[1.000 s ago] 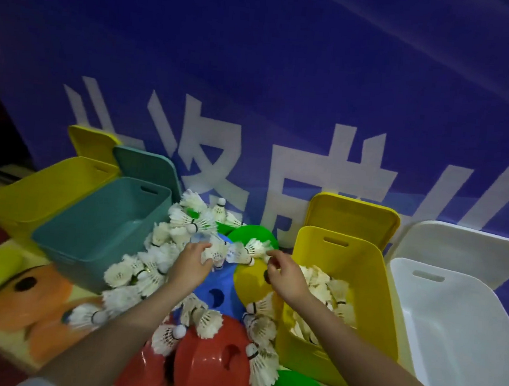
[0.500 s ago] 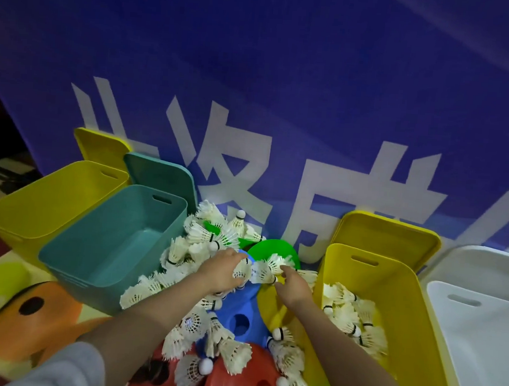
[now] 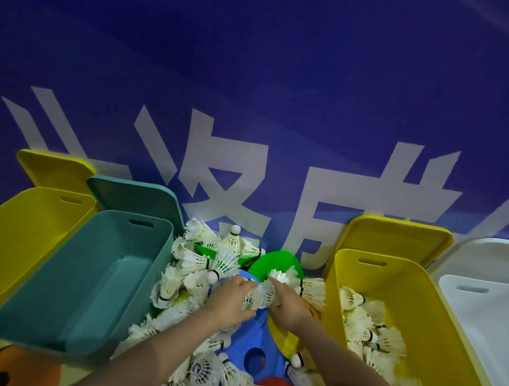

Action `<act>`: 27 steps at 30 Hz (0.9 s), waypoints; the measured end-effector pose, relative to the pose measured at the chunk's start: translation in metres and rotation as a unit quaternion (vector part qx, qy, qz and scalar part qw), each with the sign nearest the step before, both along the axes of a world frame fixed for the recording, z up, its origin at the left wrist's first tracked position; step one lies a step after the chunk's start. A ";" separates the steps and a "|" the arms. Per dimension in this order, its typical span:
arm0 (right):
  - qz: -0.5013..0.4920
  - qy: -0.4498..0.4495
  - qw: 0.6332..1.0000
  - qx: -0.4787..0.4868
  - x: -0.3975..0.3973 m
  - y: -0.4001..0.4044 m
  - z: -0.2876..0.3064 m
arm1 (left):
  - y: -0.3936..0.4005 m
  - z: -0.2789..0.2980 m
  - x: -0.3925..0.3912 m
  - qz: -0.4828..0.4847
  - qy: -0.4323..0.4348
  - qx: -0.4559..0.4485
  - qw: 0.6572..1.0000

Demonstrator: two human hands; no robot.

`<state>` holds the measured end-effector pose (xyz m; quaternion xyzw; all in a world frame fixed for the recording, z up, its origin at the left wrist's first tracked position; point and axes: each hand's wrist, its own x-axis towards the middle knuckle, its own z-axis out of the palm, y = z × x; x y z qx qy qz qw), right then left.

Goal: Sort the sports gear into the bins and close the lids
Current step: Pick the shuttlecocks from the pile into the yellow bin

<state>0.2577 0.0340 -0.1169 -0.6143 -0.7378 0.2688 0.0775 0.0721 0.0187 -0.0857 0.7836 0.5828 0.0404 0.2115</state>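
Your left hand (image 3: 232, 301) and right hand (image 3: 287, 307) meet over the heap of shuttlecocks (image 3: 202, 265) lying between the teal bin (image 3: 88, 274) and the right yellow bin (image 3: 437, 335). Each hand has its fingers curled round shuttlecocks — the left on one (image 3: 252, 299) at its fingertips, the right on a cluster (image 3: 280, 278) by the green disc (image 3: 275, 263); how many, you cannot make out. The right yellow bin already holds shuttlecocks; the teal one shows only its bare floor. The white bin (image 3: 486, 327) is cut off at the right edge, the orange disc (image 3: 17, 366) at the bottom. A blue disc (image 3: 255, 345) lies half buried — lids all stand open.
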 end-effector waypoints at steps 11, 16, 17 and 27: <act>-0.089 0.195 0.976 0.041 0.030 -0.024 0.048 | -0.023 0.041 -0.008 0.112 -0.202 0.059 0.971; -0.121 0.286 0.948 0.065 0.069 -0.047 0.090 | -0.032 0.060 0.018 0.119 -0.255 0.069 0.957; -0.139 0.309 0.939 0.062 0.077 -0.052 0.098 | -0.035 0.063 0.026 0.119 -0.269 0.070 0.953; -0.282 0.305 0.909 -0.026 0.196 -0.056 0.084 | -0.071 0.062 0.131 0.134 -0.319 0.058 0.936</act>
